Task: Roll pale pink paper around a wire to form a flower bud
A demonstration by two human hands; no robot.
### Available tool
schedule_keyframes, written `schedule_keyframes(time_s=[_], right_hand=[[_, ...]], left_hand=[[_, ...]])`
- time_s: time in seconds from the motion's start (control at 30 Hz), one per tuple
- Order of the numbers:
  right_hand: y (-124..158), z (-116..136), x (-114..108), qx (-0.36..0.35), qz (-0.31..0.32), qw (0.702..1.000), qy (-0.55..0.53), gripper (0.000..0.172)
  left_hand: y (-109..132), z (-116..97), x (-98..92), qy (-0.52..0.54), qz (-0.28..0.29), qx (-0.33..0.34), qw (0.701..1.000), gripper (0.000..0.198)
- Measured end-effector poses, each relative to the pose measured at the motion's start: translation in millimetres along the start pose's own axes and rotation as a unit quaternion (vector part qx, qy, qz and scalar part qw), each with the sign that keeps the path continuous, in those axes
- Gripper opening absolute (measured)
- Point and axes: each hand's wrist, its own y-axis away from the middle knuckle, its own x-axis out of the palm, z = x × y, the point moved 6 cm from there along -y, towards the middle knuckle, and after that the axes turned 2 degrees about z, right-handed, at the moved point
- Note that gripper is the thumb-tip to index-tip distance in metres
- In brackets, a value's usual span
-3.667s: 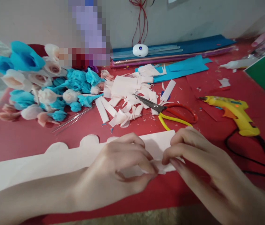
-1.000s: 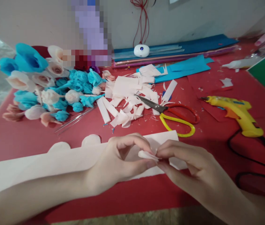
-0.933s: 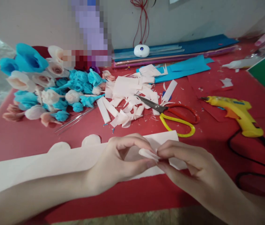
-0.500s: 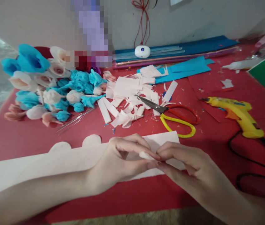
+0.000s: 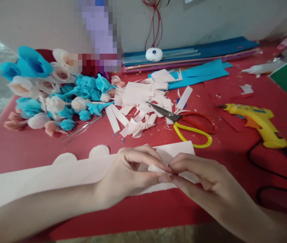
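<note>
My left hand (image 5: pixel 133 170) and my right hand (image 5: pixel 199 175) meet fingertip to fingertip just above the red table (image 5: pixel 26 148). Both pinch one small pale pink paper petal (image 5: pixel 154 168) between thumb and fingers. Beneath them lies a long pale pink crepe paper strip (image 5: pixel 57 173) with scalloped bumps along its far edge. It runs from the left edge of view to under my right hand.
Scissors (image 5: pixel 184 123) with red and yellow handles lie on pink paper scraps (image 5: pixel 135 104) behind my hands. A yellow glue gun (image 5: pixel 258 123) with a black cord lies at right. Blue and pink paper flowers (image 5: pixel 49 94) pile up at left. Blue paper sheets (image 5: pixel 196 72) lie at the back.
Since 3.7 s ago both hands lifted a small petal off the strip's right end and now pinch it together. In the last second the fingertips closed tighter over it.
</note>
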Motion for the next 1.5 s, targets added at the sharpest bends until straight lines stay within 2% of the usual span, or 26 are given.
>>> schedule_keyframes(time_s=[0.33, 0.5, 0.63, 0.7, 0.87, 0.97, 1.23, 1.5], right_hand=[[-3, -2, -5, 0.011, -0.010, 0.999, 0.046, 0.009], [-4, 0, -20, -0.017, -0.088, 0.990, 0.108, 0.006], [-6, 4, -33, -0.032, -0.148, 0.983, 0.106, 0.006], [-8, 3, -34, -0.020, -0.134, 0.987, 0.084, 0.005], [-11, -4, -21, 0.026, -0.032, 0.999, 0.000, 0.011], [-10, -7, -12, 0.055, 0.004, 0.997, -0.050, 0.011], [-11, -9, -6, 0.105, 0.015, 0.987, -0.124, 0.007], [-7, -6, -4, 0.099, 0.024, 0.987, -0.125, 0.007]], left_hand=[[-1, -1, -2.9, 0.024, -0.031, 0.015, 0.999, 0.020], [1, 1, -3.1, 0.061, -0.044, 0.013, 0.997, 0.018], [2, 5, -3.3, 0.081, -0.047, -0.002, 0.996, 0.016], [2, 5, -3.3, 0.084, -0.052, -0.008, 0.995, 0.015], [2, 4, -4.7, 0.090, -0.082, -0.014, 0.992, 0.014], [2, 5, -4.6, 0.092, -0.085, -0.019, 0.992, 0.014], [1, 9, -0.9, 0.097, -0.033, -0.042, 0.994, 0.014], [-1, 11, 1.4, 0.094, 0.018, -0.032, 0.995, 0.013]])
